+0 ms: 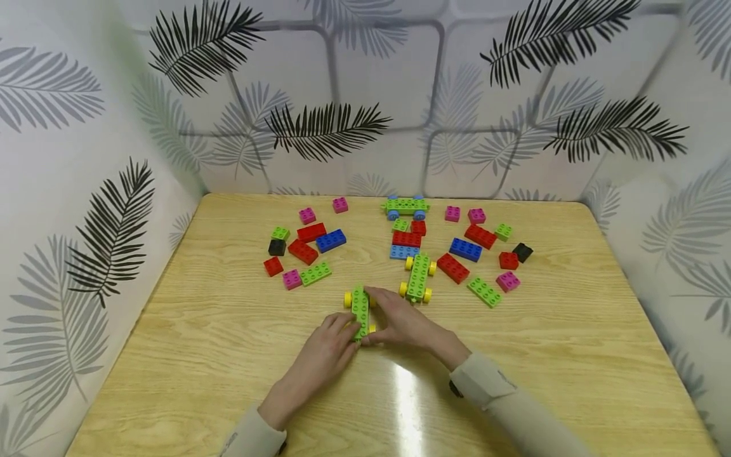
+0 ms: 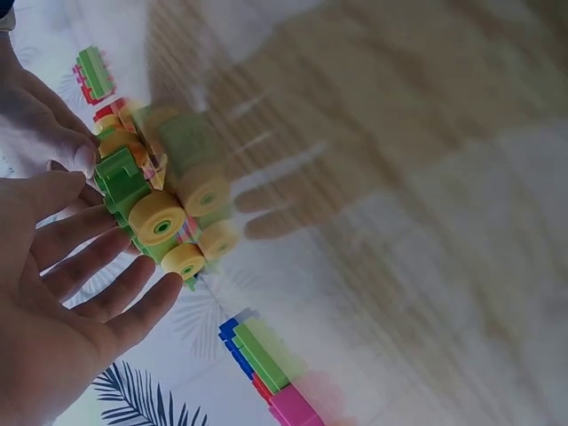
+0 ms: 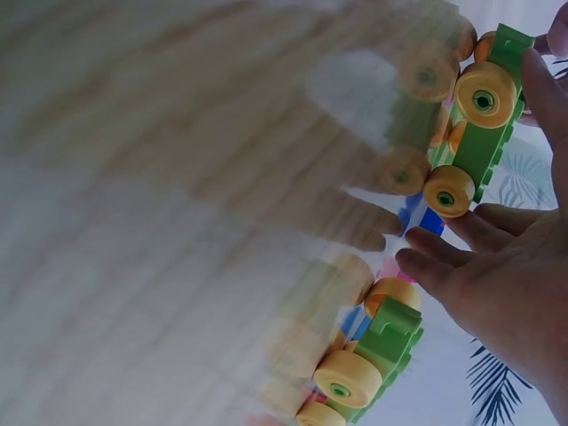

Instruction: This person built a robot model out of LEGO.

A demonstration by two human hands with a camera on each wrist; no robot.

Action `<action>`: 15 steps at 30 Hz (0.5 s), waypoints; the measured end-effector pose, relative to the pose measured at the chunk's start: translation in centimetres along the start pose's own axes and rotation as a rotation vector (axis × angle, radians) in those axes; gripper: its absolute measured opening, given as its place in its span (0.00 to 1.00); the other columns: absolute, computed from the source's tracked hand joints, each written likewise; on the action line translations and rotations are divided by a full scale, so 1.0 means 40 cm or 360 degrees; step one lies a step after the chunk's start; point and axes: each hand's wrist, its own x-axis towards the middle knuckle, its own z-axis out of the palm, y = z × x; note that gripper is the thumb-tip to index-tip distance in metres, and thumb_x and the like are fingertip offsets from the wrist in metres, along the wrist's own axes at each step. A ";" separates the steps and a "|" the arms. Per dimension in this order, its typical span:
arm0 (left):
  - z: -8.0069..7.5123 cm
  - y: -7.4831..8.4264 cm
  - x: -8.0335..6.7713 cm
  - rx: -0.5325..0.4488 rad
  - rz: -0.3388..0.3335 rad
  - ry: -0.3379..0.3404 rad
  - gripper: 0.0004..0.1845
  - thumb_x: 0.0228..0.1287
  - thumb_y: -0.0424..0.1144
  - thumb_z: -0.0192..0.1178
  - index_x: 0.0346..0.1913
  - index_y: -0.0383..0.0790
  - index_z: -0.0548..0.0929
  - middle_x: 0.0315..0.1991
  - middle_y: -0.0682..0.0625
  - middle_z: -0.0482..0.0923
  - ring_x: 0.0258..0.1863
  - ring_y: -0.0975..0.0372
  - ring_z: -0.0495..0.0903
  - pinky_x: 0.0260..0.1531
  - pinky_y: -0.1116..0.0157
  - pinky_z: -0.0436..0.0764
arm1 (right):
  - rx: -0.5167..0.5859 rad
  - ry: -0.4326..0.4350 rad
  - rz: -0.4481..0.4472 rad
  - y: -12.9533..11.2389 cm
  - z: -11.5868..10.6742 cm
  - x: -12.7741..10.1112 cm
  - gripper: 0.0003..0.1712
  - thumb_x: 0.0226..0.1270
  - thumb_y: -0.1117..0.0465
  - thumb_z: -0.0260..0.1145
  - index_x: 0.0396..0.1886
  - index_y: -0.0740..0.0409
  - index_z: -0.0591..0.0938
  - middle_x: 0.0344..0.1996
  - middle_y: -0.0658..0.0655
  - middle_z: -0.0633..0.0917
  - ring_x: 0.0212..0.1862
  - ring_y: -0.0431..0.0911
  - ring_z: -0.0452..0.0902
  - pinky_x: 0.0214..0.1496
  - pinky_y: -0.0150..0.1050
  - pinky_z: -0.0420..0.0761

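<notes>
A green toy car base with yellow wheels stands on the table between both hands, its long side pointing away from me. My left hand holds its near left part, thumb by the near end and fingers over the studs. From the other side my right hand grips it, thumb at the near end and index finger at the far right corner. In the left wrist view the yellow wheels face the camera. A second green car base with yellow wheels stands just beyond the right hand, apart from it.
A green car base with blue wheels stands at the back. Before it lie red bricks and a light blue brick. Several loose bricks lie left, including a blue brick, and right, including a green brick.
</notes>
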 end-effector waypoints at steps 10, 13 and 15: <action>0.007 0.005 0.001 0.0017 0.0047 0.0005 0.17 0.67 0.40 0.60 0.56 0.36 0.80 0.58 0.44 0.74 0.60 0.53 0.70 0.58 0.55 0.73 | -0.0009 0.0042 -0.0026 0.003 0.003 -0.010 0.58 0.49 0.40 0.76 0.74 0.59 0.59 0.69 0.61 0.65 0.70 0.55 0.60 0.69 0.49 0.62; 0.007 0.008 0.003 0.0019 0.0060 0.0011 0.17 0.67 0.40 0.61 0.55 0.37 0.80 0.57 0.44 0.74 0.59 0.53 0.70 0.57 0.55 0.73 | -0.0020 0.0042 -0.0026 0.005 0.001 -0.012 0.57 0.49 0.40 0.76 0.73 0.58 0.60 0.69 0.61 0.66 0.70 0.55 0.60 0.69 0.50 0.62; 0.007 0.010 0.004 0.0012 0.0067 0.0007 0.17 0.67 0.40 0.61 0.55 0.36 0.81 0.57 0.44 0.74 0.59 0.53 0.71 0.57 0.55 0.73 | -0.0026 0.0034 -0.0018 0.006 0.001 -0.015 0.57 0.49 0.40 0.76 0.73 0.58 0.60 0.69 0.61 0.66 0.70 0.55 0.60 0.69 0.50 0.62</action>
